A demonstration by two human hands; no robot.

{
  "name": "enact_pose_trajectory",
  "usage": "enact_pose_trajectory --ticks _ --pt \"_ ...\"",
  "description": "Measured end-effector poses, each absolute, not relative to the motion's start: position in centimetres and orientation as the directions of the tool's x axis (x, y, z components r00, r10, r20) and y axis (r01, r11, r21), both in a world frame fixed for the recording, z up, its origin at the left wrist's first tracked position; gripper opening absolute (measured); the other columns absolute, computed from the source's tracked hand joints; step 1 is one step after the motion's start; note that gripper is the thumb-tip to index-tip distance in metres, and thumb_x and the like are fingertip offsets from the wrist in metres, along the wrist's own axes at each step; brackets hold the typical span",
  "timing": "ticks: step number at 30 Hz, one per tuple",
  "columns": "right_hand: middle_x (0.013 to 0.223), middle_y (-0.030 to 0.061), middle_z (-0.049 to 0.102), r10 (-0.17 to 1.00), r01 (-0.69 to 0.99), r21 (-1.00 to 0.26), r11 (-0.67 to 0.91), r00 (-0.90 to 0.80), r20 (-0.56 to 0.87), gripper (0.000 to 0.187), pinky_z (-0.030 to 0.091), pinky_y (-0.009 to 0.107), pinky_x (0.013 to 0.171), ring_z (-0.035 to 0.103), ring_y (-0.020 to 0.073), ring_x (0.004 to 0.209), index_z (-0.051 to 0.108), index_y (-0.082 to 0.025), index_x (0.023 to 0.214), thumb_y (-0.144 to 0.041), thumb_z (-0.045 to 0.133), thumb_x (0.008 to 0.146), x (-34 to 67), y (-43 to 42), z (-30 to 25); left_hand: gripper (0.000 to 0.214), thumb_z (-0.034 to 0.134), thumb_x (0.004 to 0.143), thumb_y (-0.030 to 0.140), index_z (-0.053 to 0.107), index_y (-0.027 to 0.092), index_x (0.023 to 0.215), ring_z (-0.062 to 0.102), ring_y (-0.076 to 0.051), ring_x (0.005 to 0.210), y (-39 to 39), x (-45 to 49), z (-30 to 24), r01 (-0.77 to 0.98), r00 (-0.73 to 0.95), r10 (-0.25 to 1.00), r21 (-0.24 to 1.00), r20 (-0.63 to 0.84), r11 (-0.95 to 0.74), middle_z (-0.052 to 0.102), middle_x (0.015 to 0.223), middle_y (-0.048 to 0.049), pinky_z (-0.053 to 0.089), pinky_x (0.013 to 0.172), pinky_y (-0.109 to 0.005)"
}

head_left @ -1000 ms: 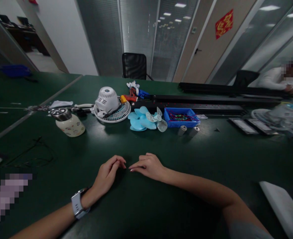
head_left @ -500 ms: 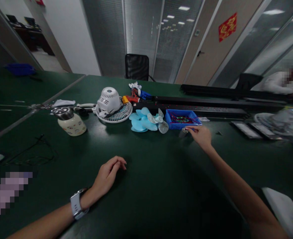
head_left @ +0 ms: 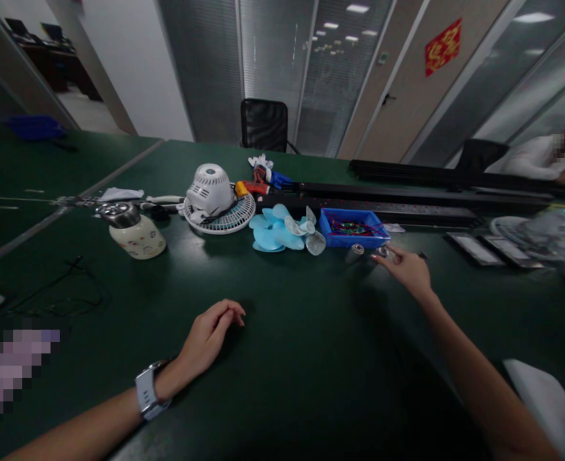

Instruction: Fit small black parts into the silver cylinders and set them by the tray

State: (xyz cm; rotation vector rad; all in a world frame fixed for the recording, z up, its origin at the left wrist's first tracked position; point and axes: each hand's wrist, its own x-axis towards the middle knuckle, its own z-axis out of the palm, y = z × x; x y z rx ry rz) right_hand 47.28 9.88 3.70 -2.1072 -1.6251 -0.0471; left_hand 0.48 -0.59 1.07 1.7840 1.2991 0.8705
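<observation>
1 red poster (head_left: 443, 48) hangs on the door (head_left: 409, 105).

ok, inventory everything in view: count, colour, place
tabletop: 1, green, foreground
tray: 1, blue, centre-right
metal cylinders: 2, grey, before tray
fan propellers: at least 2, pale blue/clear, beside tray
grille: 1, white, centre-left
fan housing: 1, white, on grille
flask: 1, cream, left
drill: 1, orange, behind propellers
rails: several, black, back right
panels: 2, dark-edged, right
bin: 1, blue, far left
chairs: 2, black, beyond tabletop
poster: 1, red, door
person: 1, white sleeve, far right
watch: 1, pale strap, left wrist
left hand: 1, bare, near centre
right hand: 1, bare, at right cylinder
</observation>
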Motion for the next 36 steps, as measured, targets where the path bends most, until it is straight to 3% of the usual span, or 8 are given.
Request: enact_pose_trajectory --ticks 5,10,15,17,21,24,31,36 --pt "0.046 -0.0029 0.042 0.888 0.857 -0.484 -0.179 0.352 0.295 0.092 0.029 0.029 0.047 0.040 0.0134 0.043 0.074 -0.011 0.108 -0.086 0.054 0.059 48.4 10.6 2.1 0.026 0.037 0.098 0.029 0.062 0.021 0.096 0.065 -0.019 0.080 -0.6 0.3 0.7 0.455 0.264 0.961 0.868 0.080 -0.197 0.068 0.082 -0.0017 0.048 0.074 -0.030" --pt "0.045 -0.0041 0.041 0.885 0.812 -0.561 -0.163 0.371 0.281 0.077 0.025 0.027 0.045 0.034 0.0103 0.043 0.076 -0.010 0.099 -0.073 0.070 0.054 48.1 9.8 2.4 0.026 0.037 0.098 0.028 0.062 0.020 0.095 0.065 -0.019 0.079 -0.5 0.5 0.7 0.463 0.263 0.960 0.861 0.091 -0.208 0.067 0.081 -0.0017 0.047 0.073 -0.030" --pt "0.066 0.0048 0.064 0.984 0.755 -0.655 0.029 0.093 0.151 0.060 0.034 0.027 0.047 0.051 0.0147 0.055 0.077 -0.014 0.097 -0.061 0.076 0.059 44.0 5.4 2.9 0.025 0.039 0.098 0.027 0.063 0.021 0.099 0.064 -0.019 0.079 -0.5 0.7 0.7 0.488 0.287 0.950 0.834 0.125 -0.257 0.067 0.083 -0.0015 0.048 0.072 -0.031" --pt "0.075 0.0063 0.066 0.989 0.719 -0.682 0.131 -0.050 0.138 0.055 0.036 0.026 0.049 0.052 0.0148 0.059 0.076 -0.017 0.100 -0.059 0.075 0.063 40.5 3.3 3.1 0.023 0.042 0.098 0.026 0.063 0.022 0.106 0.064 -0.019 0.081 -0.8 0.8 0.8 0.486 0.304 0.939 0.822 0.159 -0.296 0.067 0.086 -0.0021 0.049 0.072 -0.031" --pt "0.059 -0.0028 0.051 0.916 0.653 -0.658 0.376 -0.370 0.156 0.047 0.030 0.026 0.054 0.042 0.0099 0.053 0.077 -0.023 0.095 -0.056 0.079 0.061 32.3 0.3 3.3 0.024 0.054 0.095 0.022 0.059 0.025 0.118 0.060 -0.020 0.101 -2.0 1.4 1.4 0.443 0.381 0.875 0.773 0.298 -0.455 0.065 0.109 -0.0051 0.050 0.087 -0.035" --pt "0.055 -0.0073 0.042 0.836 0.556 -0.672 0.489 -0.520 0.178 0.046 0.029 0.026 0.059 0.038 0.0079 0.052 0.077 -0.026 0.090 -0.055 0.083 0.055 27.6 -0.4 3.2 0.029 0.062 0.091 0.021 0.060 0.027 0.119 0.056 -0.020 0.110 -3.0 1.9 2.0 0.422 0.442 0.812 0.711 0.380 -0.562 0.063 0.117 -0.0056 0.050 0.092 -0.035" --pt "0.056 -0.0090 0.040 0.803 0.459 -0.717 0.525 -0.547 0.238 0.047 0.029 0.025 0.062 0.035 0.0069 0.051 0.075 -0.021 0.085 -0.053 0.085 0.052 23.8 -0.1 2.2 0.025 0.061 0.091 0.017 0.063 0.022 0.116 0.061 -0.021 0.106 -3.5 2.2 3.0 0.447 0.509 0.680 0.514 0.528 -0.732 0.070 0.109 -0.0077 0.052 0.085 -0.034" --pt "0.055 -0.0095 0.040 0.825 0.438 -0.749 0.498 -0.505 0.253 0.044 0.029 0.025 0.062 0.036 0.0068 0.051 0.072 -0.020 0.077 -0.053 0.085 0.052 23.3 -0.5 1.9 0.026 0.062 0.090 0.013 0.062 0.020 0.116 0.066 -0.021 0.100 -3.4 2.3 3.5 0.444 0.501 0.630 0.449 0.593 -0.775 0.073 0.106 -0.0073 0.053 0.081 -0.034"
